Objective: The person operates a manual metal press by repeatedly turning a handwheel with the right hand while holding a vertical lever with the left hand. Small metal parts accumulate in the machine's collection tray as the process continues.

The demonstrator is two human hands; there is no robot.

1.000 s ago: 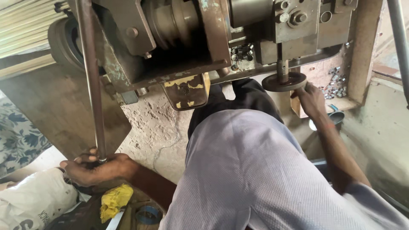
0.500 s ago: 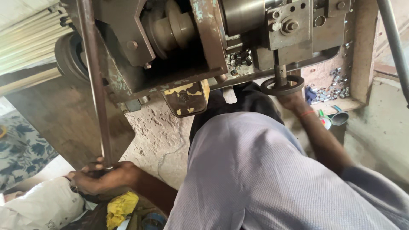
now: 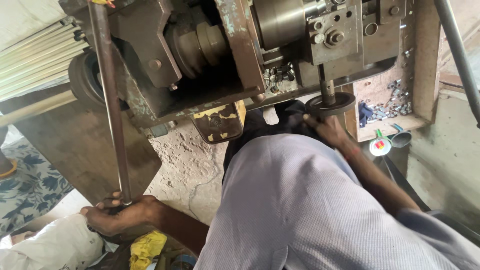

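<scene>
My left hand (image 3: 120,216) grips the lower end of a long brown metal rod (image 3: 109,100) that rises steeply to the top left of the machine. My right hand (image 3: 327,127) reaches forward and rests on a dark round handwheel (image 3: 331,103) that hangs on a short shaft under the machine's head. The machine (image 3: 235,55) is a heavy, rusty metal body with a stepped pulley (image 3: 200,47) inside. My light blue shirt (image 3: 310,210) fills the lower middle of the view and hides my lap.
A wooden box (image 3: 395,100) at the right holds several small metal nuts and a blue cloth. A small red and white tin (image 3: 380,146) sits below it. Pale tubes (image 3: 35,55) are stacked at the left. A yellow rag (image 3: 147,248) and white sack (image 3: 55,247) lie low left.
The view has tilted so the machine sits lower and closer. My right hand stays at the handwheel and my left hand keeps its hold on the rod.
</scene>
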